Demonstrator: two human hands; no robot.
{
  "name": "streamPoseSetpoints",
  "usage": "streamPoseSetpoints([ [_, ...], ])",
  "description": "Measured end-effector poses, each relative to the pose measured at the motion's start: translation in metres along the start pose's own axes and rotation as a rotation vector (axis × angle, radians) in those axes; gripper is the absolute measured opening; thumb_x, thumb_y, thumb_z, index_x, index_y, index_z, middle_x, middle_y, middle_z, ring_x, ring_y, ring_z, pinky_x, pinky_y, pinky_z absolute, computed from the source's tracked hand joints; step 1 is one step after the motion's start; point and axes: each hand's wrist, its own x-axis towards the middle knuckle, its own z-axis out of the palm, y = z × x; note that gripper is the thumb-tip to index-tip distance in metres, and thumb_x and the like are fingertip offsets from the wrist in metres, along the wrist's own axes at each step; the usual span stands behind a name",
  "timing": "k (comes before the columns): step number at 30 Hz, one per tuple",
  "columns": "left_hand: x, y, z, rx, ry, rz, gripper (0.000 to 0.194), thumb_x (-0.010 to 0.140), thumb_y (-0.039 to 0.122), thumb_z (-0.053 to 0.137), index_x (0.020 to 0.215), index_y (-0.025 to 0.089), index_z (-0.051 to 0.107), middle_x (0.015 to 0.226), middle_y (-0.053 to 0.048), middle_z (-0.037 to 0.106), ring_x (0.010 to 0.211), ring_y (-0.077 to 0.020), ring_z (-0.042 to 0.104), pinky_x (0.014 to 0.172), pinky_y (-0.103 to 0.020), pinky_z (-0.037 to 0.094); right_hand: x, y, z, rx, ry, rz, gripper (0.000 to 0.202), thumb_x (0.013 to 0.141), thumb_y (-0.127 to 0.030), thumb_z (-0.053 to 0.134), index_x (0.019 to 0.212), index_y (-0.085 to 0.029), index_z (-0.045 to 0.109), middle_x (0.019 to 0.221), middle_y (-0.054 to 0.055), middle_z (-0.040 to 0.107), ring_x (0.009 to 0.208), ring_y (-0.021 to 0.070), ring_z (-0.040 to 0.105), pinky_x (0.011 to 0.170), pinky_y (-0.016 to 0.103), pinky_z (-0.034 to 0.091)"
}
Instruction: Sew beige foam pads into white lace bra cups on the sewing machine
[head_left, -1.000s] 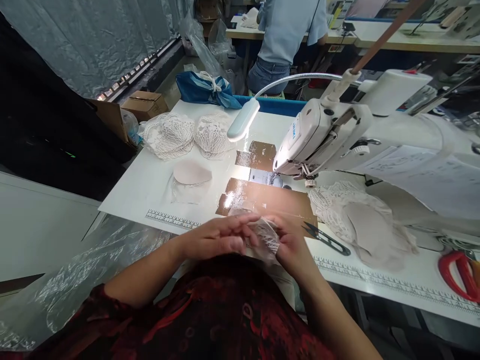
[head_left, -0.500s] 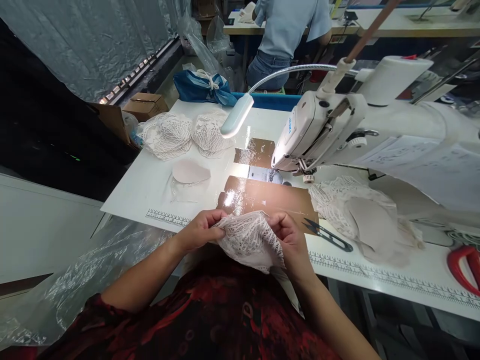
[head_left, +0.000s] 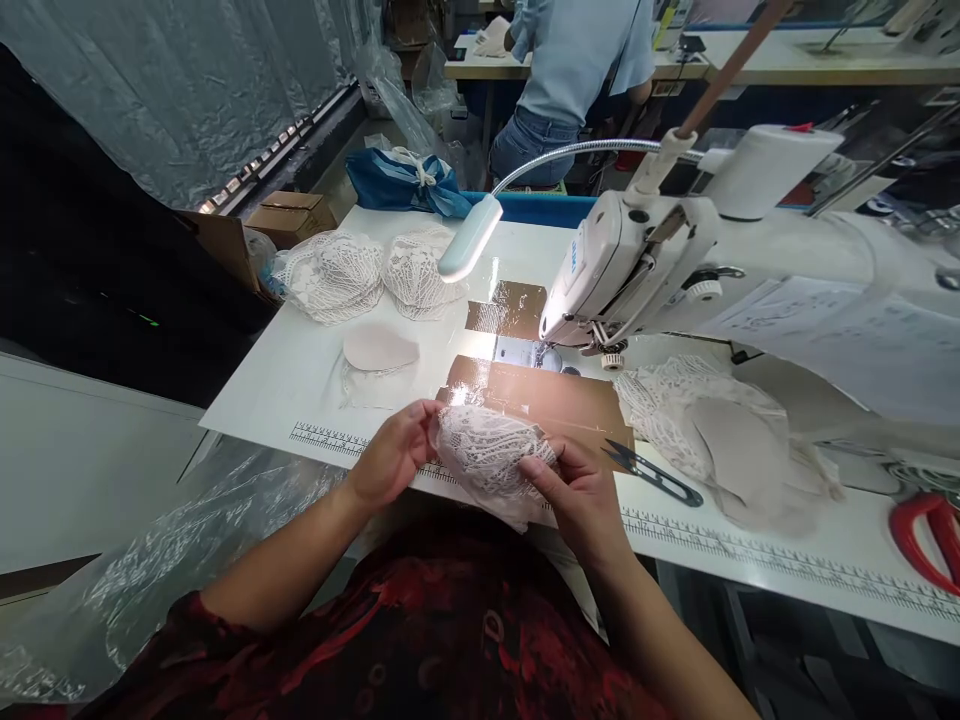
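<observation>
Between my hands, over the table's front edge, is a pale lace bra cup (head_left: 487, 455), its rounded lace side facing up. My left hand (head_left: 394, 455) pinches its left edge, fingers partly behind the lace. My right hand (head_left: 577, 490) grips the right edge, thumb on top and fingers underneath. Just beyond lies brown tape-covered cardboard (head_left: 540, 395) in front of the white sewing machine (head_left: 600, 270). Thread snips (head_left: 652, 472) rest to the right of my right hand.
Lace cups (head_left: 334, 275) stand at the back left, with a beige pad (head_left: 381, 347) nearer. More lace pieces (head_left: 675, 405) and beige pads (head_left: 739, 450) lie right. A lamp (head_left: 471, 240) hangs over the table. Red-handled scissors (head_left: 926, 540) sit far right. Another person (head_left: 577, 70) sits ahead.
The lace cup has turned so its rounded side faces up, and it sits slightly higher. My right thumb has come over onto the lace; my left hand has shifted slightly up.
</observation>
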Motion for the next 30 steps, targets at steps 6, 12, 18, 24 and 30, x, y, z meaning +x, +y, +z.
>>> streamPoseSetpoints([
  [6,0.01,0.032,0.008,0.664,-0.358,0.295,0.065,0.067,0.039,0.08,0.124,0.021,0.054,0.129,-0.01,0.054,0.119,-0.0266,0.05,0.098,-0.036,0.042,0.002,-0.013,0.008,-0.19,-0.061,-0.087,0.019,0.078,-0.035,0.068,0.071,-0.02,0.059,0.066,-0.002,0.058,0.059,0.0113,0.05,0.054,0.023,0.04],
  [12,0.016,0.03,0.023,0.639,-0.484,0.131,0.028,0.08,0.04,0.066,0.078,0.014,0.056,0.068,0.004,0.045,0.062,-0.0091,0.041,0.054,-0.02,0.033,0.003,-0.013,0.009,-0.294,0.015,-0.139,0.018,0.082,-0.036,0.064,0.071,-0.021,0.062,0.073,0.001,0.066,0.066,0.0144,0.058,0.06,0.026,0.045],
  [18,0.019,0.03,0.024,0.471,-0.506,0.048,0.029,0.08,0.039,0.067,0.092,0.013,0.062,0.075,0.001,0.052,0.068,-0.0108,0.047,0.06,-0.02,0.038,0.006,-0.015,0.007,-0.334,0.113,-0.219,0.016,0.08,-0.03,0.065,0.067,-0.022,0.062,0.076,0.001,0.069,0.068,0.0156,0.063,0.066,0.029,0.049],
  [24,0.023,0.029,0.026,0.529,-0.421,0.064,0.03,0.087,0.04,0.058,0.089,0.011,0.065,0.074,-0.001,0.055,0.068,-0.0122,0.05,0.061,-0.023,0.041,0.007,-0.016,0.006,-0.354,0.112,-0.214,0.018,0.081,-0.032,0.065,0.066,-0.022,0.062,0.071,0.001,0.069,0.062,0.0151,0.062,0.059,0.027,0.048],
  [30,0.029,0.025,0.029,0.546,-0.402,0.097,0.028,0.088,0.037,0.057,0.088,0.011,0.065,0.072,-0.002,0.055,0.068,-0.0121,0.05,0.06,-0.022,0.04,0.015,-0.009,-0.002,-0.247,0.018,-0.046,0.02,0.08,-0.04,0.067,0.082,-0.02,0.067,0.07,0.002,0.067,0.061,0.0147,0.059,0.056,0.026,0.045],
])
